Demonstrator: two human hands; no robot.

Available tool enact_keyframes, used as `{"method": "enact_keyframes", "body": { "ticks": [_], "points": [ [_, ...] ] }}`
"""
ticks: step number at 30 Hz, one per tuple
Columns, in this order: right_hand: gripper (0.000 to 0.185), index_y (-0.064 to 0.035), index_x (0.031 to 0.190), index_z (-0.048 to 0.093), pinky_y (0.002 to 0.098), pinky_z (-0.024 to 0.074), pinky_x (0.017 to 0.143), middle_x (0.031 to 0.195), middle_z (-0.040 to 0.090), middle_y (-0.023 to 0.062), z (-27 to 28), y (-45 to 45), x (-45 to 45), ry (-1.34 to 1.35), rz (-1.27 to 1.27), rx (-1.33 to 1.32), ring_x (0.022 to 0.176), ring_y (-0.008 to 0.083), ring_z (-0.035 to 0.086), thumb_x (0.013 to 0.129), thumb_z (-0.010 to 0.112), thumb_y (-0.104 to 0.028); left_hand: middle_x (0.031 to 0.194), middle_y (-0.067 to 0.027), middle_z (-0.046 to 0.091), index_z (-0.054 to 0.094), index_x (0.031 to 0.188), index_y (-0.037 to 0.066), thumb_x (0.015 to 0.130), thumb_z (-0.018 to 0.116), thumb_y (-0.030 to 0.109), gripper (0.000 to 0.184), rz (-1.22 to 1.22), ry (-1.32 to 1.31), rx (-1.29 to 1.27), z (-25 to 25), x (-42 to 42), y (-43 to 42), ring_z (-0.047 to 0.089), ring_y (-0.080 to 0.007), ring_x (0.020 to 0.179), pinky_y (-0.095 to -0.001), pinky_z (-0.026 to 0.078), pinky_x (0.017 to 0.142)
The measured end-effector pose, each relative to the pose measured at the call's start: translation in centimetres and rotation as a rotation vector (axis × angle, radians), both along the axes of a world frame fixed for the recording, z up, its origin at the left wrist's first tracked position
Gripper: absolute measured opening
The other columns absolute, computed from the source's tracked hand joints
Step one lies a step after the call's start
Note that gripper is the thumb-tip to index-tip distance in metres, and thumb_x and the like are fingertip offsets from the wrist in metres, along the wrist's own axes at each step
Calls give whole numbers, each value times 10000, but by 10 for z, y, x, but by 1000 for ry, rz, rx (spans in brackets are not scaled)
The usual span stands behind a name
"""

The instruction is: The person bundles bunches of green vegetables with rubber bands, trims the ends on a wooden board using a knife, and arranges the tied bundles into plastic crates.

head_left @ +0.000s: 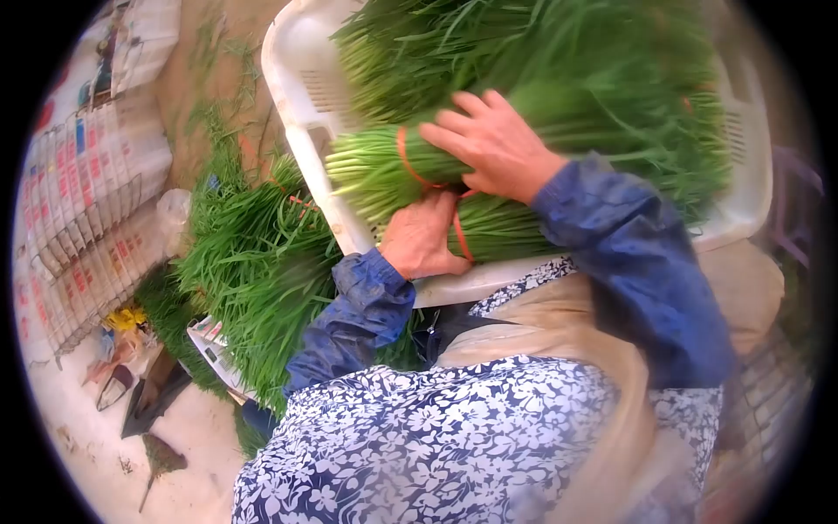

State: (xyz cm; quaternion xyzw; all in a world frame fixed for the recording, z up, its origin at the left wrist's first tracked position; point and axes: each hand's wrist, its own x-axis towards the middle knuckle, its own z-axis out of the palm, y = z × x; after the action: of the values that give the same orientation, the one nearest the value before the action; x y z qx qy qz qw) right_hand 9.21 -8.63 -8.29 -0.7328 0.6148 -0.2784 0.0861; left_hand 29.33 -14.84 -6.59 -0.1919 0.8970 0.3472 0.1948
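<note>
A white plastic basket (pixel 301 157) holds bundles of long green leafy stalks, their pale ends toward the left. One bundle (pixel 367 162) has an orange band (pixel 403 157) round it. My right hand (pixel 493 144) lies on top of this bundle, its fingers spread over the stalks. Just below, my left hand (pixel 423 237) is at the near side of the bundles, its thumb beside a second orange band (pixel 463 231); its fingertips are partly hidden between the stalks. The stalks toward the right are blurred.
A large heap of green stalks (pixel 262 253) lies left of the basket. Stacked white printed packaging (pixel 96 175) stands at the far left. Below it are a yellow item (pixel 125 319) and a dark wedge-shaped object (pixel 153 393). A purple frame (pixel 796 196) shows at the right.
</note>
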Motion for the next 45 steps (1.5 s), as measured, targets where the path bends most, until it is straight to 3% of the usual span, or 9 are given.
{"method": "enact_keyframes", "body": {
  "ticks": [9,13,17,20,23,25,31,39,45],
  "points": [
    [685,-120,1244,602,391,428,841,1067,632,24,-9,13,-3,-140,-13,116,997,252,583,589,798,-163,1287,-250,530,372,1405,-51,703,788,355,911,-116,-49,-183,49,-4,11,568,-427,1118,-465,494,916],
    [699,-124,1245,599,390,429,842,1058,626,22,-5,17,-1,-146,-4,115,987,246,582,583,813,-181,1168,-244,620,564,1257,-37,794,752,271,587,-201,-208,-58,96,-26,-12,634,-380,1046,-408,526,878],
    [716,-131,1242,599,384,433,836,1064,606,18,-11,18,7,-39,21,89,1026,244,559,565,828,-177,910,-125,746,702,1055,-12,866,725,190,277,390,238,32,111,-35,-41,713,-215,837,-305,541,814],
    [711,-130,1237,599,383,435,834,1069,594,20,-8,19,11,-14,4,50,1043,256,544,563,825,-149,1021,-110,741,666,1164,-5,898,691,181,325,487,385,-122,49,-28,-89,679,-161,942,-303,519,870],
    [704,-122,1234,595,392,439,843,1075,598,25,-10,19,14,-3,-7,20,1059,264,546,565,813,-135,1153,-181,695,606,1251,-31,906,675,229,438,346,357,57,-11,-14,-129,654,-264,1091,-341,488,952],
    [693,-120,1227,598,395,440,848,1080,601,27,-9,19,16,8,-30,-13,1074,267,545,565,804,-121,1286,-206,625,566,1307,-32,903,677,265,514,310,-7,301,-17,-20,-135,564,-296,1232,-354,418,1045],
    [548,-105,1170,631,388,461,833,1053,628,35,0,16,14,8,-68,-178,1079,277,563,633,735,-82,1179,-220,652,570,1279,-21,570,895,357,867,91,-28,173,23,-20,-117,593,-324,1172,-376,437,1015],
    [425,-69,1093,698,404,508,774,1027,670,72,192,45,-50,346,-225,-485,990,300,620,671,685,-116,1057,-157,690,607,1217,21,520,856,300,791,-164,533,-505,202,-93,-86,644,-338,1008,-398,452,919],
    [440,-28,1070,718,429,535,804,1014,685,137,292,173,-27,765,-614,-265,959,366,631,638,711,-107,1174,-155,670,604,1259,8,476,866,284,871,-542,1011,-375,255,-172,-9,636,-303,1002,-404,454,937]
  ]
}}
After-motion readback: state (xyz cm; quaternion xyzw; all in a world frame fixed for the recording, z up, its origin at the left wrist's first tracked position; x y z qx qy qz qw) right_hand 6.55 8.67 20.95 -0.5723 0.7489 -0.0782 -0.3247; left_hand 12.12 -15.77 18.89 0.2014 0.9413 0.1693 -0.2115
